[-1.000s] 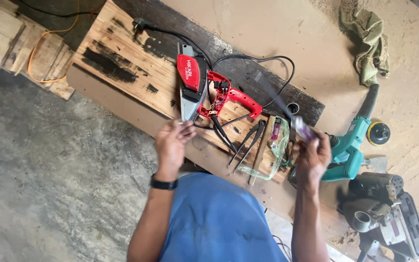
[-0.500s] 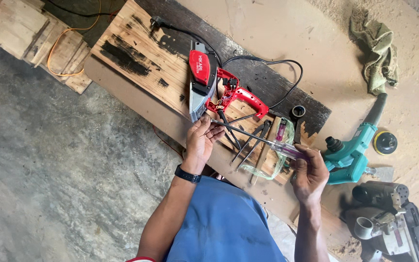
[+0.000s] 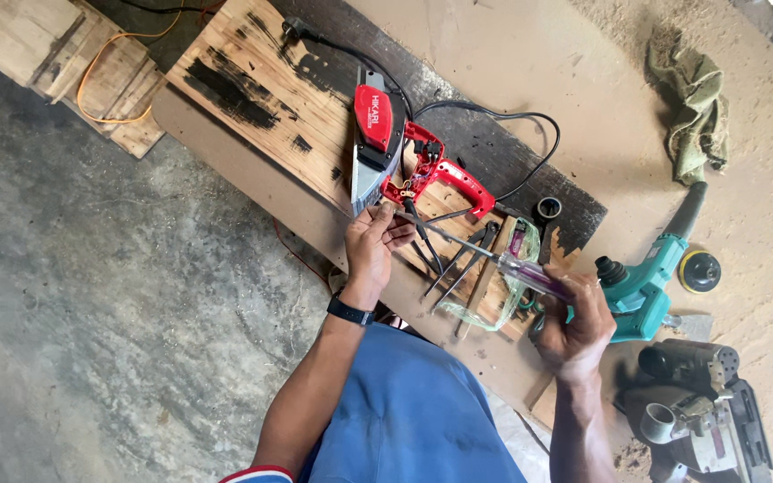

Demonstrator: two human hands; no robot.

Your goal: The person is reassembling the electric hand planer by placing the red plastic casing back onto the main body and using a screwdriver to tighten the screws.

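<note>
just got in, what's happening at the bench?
A person is working on a red power tool lying opened on a scorched wooden board. The right hand holds a long screwdriver with a clear handle, its tip aimed at the tool's open handle section. The left hand rests against the tool's near end. Pliers lie beside it.

Subject wears a plain blue garment (image 3: 413, 411) covering the torso, smooth fabric with soft folds, no print visible. At the lower frame edge, below the left elbow, a sleeve hem (image 3: 257, 474) shows a red band with a white stripe. A black wristband (image 3: 351, 311), narrow and dark like a watch or fitness band, sits directly behind the left hand (image 3: 376, 246). Both forearms are bare. The right hand (image 3: 574, 326) carries no band, ring or glove; the left is likewise ungloved.
</note>
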